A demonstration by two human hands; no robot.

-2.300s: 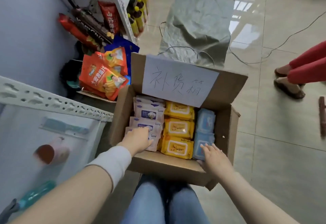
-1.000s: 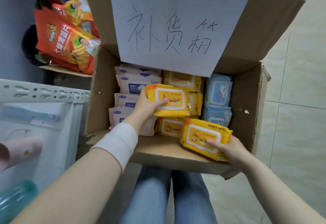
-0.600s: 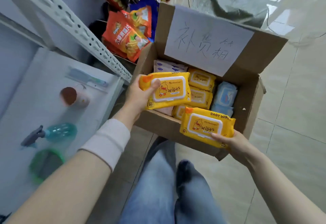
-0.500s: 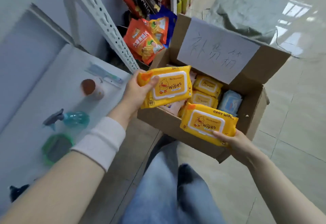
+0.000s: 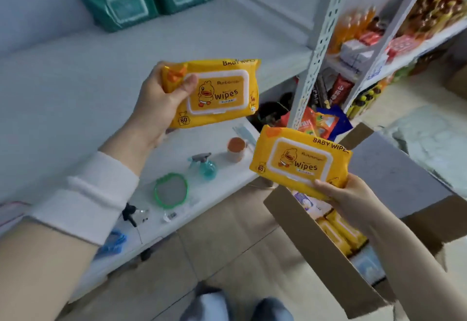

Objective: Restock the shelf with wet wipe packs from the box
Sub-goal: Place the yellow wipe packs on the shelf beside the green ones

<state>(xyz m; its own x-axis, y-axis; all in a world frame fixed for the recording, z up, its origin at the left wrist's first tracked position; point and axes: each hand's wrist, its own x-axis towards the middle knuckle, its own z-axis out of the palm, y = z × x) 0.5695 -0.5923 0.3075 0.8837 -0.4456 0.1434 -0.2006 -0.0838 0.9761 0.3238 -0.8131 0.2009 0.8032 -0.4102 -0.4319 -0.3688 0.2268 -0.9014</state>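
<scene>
Soft even daylight, faint shadows, motion blur (worst at edges), wide-angle bowing

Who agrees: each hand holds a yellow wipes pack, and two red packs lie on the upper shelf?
No. In the head view the two packs on the upper shelf are green, not red. The left hand and right hand each hold a yellow wipes pack.

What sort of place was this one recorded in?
Probably a small shop or its stockroom: white perforated metal shelving holds snack packets and bottled drinks, green wipe packs sit on a shelf, and a cardboard box of yellow wipe packs stands beside it.
</scene>
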